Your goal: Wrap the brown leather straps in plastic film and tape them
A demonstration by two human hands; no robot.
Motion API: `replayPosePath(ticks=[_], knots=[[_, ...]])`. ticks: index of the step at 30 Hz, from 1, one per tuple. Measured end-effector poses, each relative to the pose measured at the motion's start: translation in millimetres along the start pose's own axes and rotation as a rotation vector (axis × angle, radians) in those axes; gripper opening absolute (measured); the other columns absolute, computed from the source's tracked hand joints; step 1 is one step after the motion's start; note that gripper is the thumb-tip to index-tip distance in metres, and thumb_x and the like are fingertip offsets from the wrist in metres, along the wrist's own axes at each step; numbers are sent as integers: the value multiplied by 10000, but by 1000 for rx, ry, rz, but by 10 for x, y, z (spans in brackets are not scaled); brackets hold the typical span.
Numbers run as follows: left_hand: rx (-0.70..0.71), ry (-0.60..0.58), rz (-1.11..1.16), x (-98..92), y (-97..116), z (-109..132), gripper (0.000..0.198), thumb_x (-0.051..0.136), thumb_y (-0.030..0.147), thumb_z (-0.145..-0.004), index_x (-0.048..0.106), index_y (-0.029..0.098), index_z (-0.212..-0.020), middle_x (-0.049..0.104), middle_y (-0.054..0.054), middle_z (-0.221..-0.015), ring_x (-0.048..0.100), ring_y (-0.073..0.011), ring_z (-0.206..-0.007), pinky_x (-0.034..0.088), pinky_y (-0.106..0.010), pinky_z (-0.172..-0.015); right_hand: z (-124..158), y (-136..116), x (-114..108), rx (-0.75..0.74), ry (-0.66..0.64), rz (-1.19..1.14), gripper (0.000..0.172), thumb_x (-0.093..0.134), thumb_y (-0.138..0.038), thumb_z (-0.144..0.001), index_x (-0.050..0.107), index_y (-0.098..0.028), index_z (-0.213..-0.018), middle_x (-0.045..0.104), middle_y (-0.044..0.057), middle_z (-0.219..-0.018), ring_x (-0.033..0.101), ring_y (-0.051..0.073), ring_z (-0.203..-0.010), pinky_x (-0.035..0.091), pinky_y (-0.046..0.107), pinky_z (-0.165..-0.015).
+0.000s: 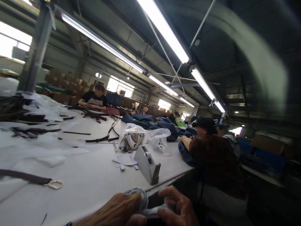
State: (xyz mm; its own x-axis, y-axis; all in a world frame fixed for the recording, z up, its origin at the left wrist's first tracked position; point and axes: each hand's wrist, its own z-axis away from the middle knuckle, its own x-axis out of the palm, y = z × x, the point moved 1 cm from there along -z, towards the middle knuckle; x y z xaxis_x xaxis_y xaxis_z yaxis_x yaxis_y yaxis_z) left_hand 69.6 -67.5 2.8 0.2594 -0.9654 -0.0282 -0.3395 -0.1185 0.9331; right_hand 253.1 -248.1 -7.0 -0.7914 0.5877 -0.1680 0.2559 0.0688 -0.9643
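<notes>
At the table's near edge, my left hand [117,207] is closed around a bunched, bluish-grey wad [142,197] that looks like crumpled plastic or cloth. A pale strip [156,211] spans the gap between both hands. My right hand [180,207] pinches that strip's other end, its index finger bent and raised. Just beyond my hands stands a grey tape dispenser [147,166]. Beside the dispenser lie several white paper strips [125,162]. The lower parts of both hands run out of the picture.
A dark strap with a metal buckle [55,184] lies at left on the white table [94,175]. Behind the dispenser sits a clear bag with beige bands [131,141]. Dark blue bags [141,121] are piled farther back. At right a co-worker [218,157] leans over the table.
</notes>
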Motion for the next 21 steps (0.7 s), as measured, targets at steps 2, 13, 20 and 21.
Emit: replayPosePath(ticks=[2,13,20,21], knots=[[-112,-26,52,64,29,76,322,903,459,-671,750,258,-871,684,-35,-847,583,-234,-813,492,-274,-752,-105,-118,-35,-81,17,67,491,866,-563,-675,708,-156,-899,470,-56,-586,373,93,-544,283,242,-538],[-237,-25,715,299,341,-603,401,606,457,-977,649,125,-757,479,29,-578,425,-83,-471,398,-200,-491,-284,137,964,-158,438,-368,486,581,-687,-909,667,-211,-958,612,31,-782,540,151,-647,458,263,-556],[-42,103,789,88,438,-896,232,568,256,-1004,708,71,-1015,662,-64,-855,623,-116,-644,516,-231,-632,-306,194,922,-124,282,-267,497,664,-666,-866,651,-172,-925,420,-80,-505,293,56,-410,202,206,-393],[-3,134,706,98,429,-915,211,594,257,-989,706,78,-1000,674,-68,-867,635,-128,-665,515,-241,-651,-286,207,932,-104,224,-293,470,650,-635,-896,648,-168,-949,445,-78,-508,313,52,-403,213,200,-396]])
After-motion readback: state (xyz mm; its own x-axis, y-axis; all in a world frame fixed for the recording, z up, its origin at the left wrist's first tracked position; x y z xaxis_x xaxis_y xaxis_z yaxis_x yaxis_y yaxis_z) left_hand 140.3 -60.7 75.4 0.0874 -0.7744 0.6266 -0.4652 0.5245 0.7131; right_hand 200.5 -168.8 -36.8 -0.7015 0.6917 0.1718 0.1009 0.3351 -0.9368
